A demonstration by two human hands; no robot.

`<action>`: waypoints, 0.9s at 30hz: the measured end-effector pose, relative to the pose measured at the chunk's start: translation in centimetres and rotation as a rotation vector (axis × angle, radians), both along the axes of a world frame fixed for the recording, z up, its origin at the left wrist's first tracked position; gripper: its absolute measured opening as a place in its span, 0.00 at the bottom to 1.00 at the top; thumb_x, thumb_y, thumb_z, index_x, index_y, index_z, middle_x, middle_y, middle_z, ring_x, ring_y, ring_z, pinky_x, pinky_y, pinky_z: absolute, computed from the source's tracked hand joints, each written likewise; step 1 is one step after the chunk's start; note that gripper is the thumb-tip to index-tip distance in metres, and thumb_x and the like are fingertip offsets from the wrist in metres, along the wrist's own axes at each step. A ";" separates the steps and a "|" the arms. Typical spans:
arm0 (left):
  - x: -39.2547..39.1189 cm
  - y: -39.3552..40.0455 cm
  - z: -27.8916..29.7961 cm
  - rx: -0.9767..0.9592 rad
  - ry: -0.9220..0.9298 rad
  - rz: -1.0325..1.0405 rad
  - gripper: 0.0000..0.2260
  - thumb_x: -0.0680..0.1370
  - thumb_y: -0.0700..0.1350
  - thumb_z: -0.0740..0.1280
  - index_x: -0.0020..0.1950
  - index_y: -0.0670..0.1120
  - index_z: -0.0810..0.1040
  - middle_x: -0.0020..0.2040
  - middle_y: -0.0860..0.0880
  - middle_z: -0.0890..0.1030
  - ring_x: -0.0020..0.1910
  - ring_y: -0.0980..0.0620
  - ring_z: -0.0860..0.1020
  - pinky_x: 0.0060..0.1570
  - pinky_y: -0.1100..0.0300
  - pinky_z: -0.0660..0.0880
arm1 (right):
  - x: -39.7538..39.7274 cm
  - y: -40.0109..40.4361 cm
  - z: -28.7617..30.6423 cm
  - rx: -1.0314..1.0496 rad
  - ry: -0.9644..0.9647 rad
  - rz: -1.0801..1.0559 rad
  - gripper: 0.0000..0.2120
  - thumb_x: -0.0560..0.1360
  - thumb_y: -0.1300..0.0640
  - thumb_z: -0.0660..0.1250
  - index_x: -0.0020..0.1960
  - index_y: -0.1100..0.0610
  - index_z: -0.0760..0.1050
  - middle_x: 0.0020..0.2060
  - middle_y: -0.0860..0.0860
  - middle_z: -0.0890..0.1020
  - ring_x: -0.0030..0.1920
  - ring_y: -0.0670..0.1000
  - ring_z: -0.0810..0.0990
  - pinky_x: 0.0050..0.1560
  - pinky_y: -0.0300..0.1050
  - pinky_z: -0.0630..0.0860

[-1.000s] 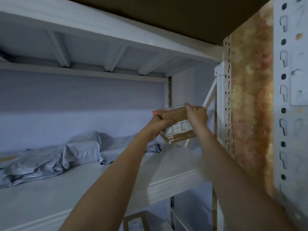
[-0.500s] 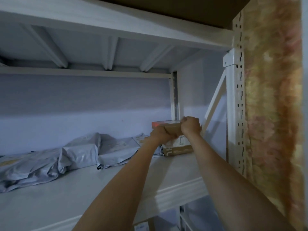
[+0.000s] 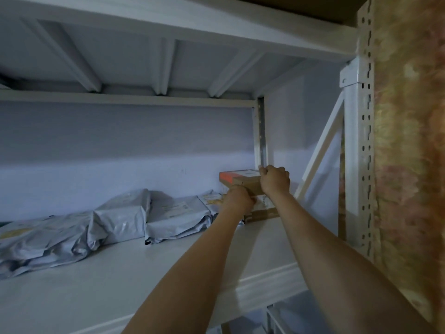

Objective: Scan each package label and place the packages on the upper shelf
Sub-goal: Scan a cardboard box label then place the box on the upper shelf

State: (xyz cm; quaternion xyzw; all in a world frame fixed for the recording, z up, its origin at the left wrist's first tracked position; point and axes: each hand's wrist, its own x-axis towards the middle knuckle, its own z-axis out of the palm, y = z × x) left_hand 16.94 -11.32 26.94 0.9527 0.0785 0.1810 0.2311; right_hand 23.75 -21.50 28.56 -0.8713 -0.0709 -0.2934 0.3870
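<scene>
Hands, left (image 3: 238,198) and right (image 3: 275,180), grip cardboard box (image 3: 248,184) on white shelf (image 3: 120,280) beside grey mailers (image 3: 120,218).

Matt brown cardboard box (image 3: 248,183); crinkled, faintly glossy grey plastic mailers (image 3: 120,219); smooth white painted metal shelf (image 3: 120,285); perforated metal upright (image 3: 366,141).
</scene>
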 end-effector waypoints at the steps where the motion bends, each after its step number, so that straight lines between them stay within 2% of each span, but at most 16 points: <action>1: 0.2 0.3 -0.2 -0.008 -0.001 0.004 0.15 0.79 0.50 0.64 0.59 0.40 0.78 0.57 0.40 0.81 0.58 0.41 0.78 0.64 0.47 0.73 | 0.3 0.2 0.0 -0.006 -0.006 0.008 0.27 0.85 0.44 0.48 0.67 0.62 0.75 0.61 0.66 0.75 0.63 0.64 0.71 0.64 0.54 0.69; 5: 1.1 1.1 -0.8 -0.070 0.001 0.022 0.21 0.78 0.56 0.65 0.62 0.42 0.75 0.60 0.41 0.79 0.62 0.41 0.76 0.67 0.44 0.70 | 1.5 0.6 -0.3 0.027 -0.047 -0.005 0.25 0.86 0.49 0.46 0.64 0.65 0.75 0.60 0.66 0.78 0.62 0.65 0.72 0.65 0.54 0.67; 7: 1.3 1.2 -0.9 -0.075 0.011 0.012 0.22 0.78 0.57 0.66 0.63 0.43 0.75 0.61 0.41 0.79 0.62 0.41 0.76 0.67 0.43 0.69 | 1.7 0.6 -0.7 0.067 -0.068 0.018 0.22 0.86 0.54 0.47 0.66 0.65 0.73 0.60 0.63 0.79 0.61 0.64 0.73 0.64 0.53 0.66; 9: 1.1 1.1 -0.9 -0.070 0.026 0.007 0.22 0.77 0.58 0.67 0.63 0.43 0.75 0.61 0.42 0.79 0.62 0.42 0.76 0.67 0.42 0.68 | 1.7 0.4 -0.9 0.033 -0.067 0.022 0.21 0.86 0.54 0.47 0.68 0.63 0.71 0.62 0.63 0.78 0.62 0.64 0.72 0.66 0.53 0.65; 10: 1.0 1.2 -0.8 -0.074 0.026 0.004 0.22 0.77 0.57 0.67 0.63 0.43 0.75 0.60 0.42 0.80 0.62 0.42 0.77 0.67 0.42 0.69 | 1.5 0.3 -0.8 -0.005 -0.059 0.003 0.22 0.86 0.52 0.47 0.68 0.63 0.72 0.63 0.64 0.77 0.65 0.64 0.71 0.69 0.55 0.62; 12: 0.5 1.2 -0.3 -0.087 0.004 -0.011 0.18 0.77 0.55 0.67 0.60 0.44 0.77 0.56 0.43 0.81 0.60 0.42 0.78 0.64 0.47 0.73 | 1.2 0.3 -0.5 -0.058 -0.022 -0.051 0.27 0.86 0.47 0.46 0.71 0.63 0.71 0.69 0.64 0.73 0.72 0.63 0.65 0.77 0.59 0.51; 14: -0.4 1.4 0.5 -0.085 -0.020 -0.001 0.18 0.79 0.54 0.65 0.61 0.43 0.78 0.57 0.42 0.81 0.60 0.42 0.78 0.59 0.53 0.74 | 0.1 0.6 -0.5 -0.026 -0.072 -0.083 0.27 0.85 0.46 0.49 0.73 0.64 0.68 0.72 0.64 0.69 0.76 0.63 0.61 0.79 0.59 0.44; 17: -2.4 2.2 1.5 -0.177 -0.106 0.097 0.26 0.78 0.55 0.65 0.69 0.39 0.72 0.66 0.39 0.76 0.64 0.39 0.75 0.58 0.53 0.73 | -2.3 1.3 -0.9 0.133 -0.226 -0.091 0.21 0.85 0.53 0.53 0.70 0.65 0.70 0.68 0.63 0.74 0.73 0.62 0.66 0.79 0.58 0.49; 20: -5.1 2.7 1.5 -0.296 -0.238 0.137 0.23 0.78 0.51 0.66 0.66 0.37 0.71 0.65 0.38 0.76 0.64 0.39 0.75 0.53 0.56 0.71 | -4.9 2.0 -0.9 0.295 -0.228 -0.010 0.19 0.84 0.56 0.55 0.70 0.65 0.70 0.67 0.63 0.75 0.69 0.63 0.70 0.74 0.57 0.61; 23: -8.7 2.2 0.9 -0.407 -0.329 0.098 0.23 0.79 0.48 0.64 0.71 0.39 0.69 0.67 0.40 0.75 0.66 0.41 0.74 0.61 0.56 0.71 | -8.4 2.3 -0.4 0.389 -0.179 0.052 0.18 0.83 0.56 0.57 0.68 0.64 0.71 0.65 0.63 0.76 0.66 0.63 0.73 0.67 0.54 0.69; 25: -11.4 2.2 0.3 -0.470 -0.375 0.055 0.21 0.79 0.47 0.64 0.71 0.42 0.70 0.60 0.43 0.80 0.59 0.44 0.79 0.57 0.57 0.74 | -11.1 2.4 -0.3 0.429 -0.151 0.120 0.16 0.82 0.57 0.58 0.67 0.63 0.72 0.63 0.62 0.78 0.65 0.62 0.75 0.64 0.51 0.72; 27: -14.8 2.0 -0.5 -0.566 -0.419 0.013 0.17 0.78 0.45 0.65 0.67 0.45 0.74 0.47 0.49 0.82 0.42 0.52 0.80 0.42 0.62 0.76 | -14.0 2.3 -0.7 0.474 -0.137 0.169 0.14 0.81 0.59 0.59 0.64 0.62 0.74 0.60 0.60 0.80 0.61 0.60 0.78 0.53 0.43 0.72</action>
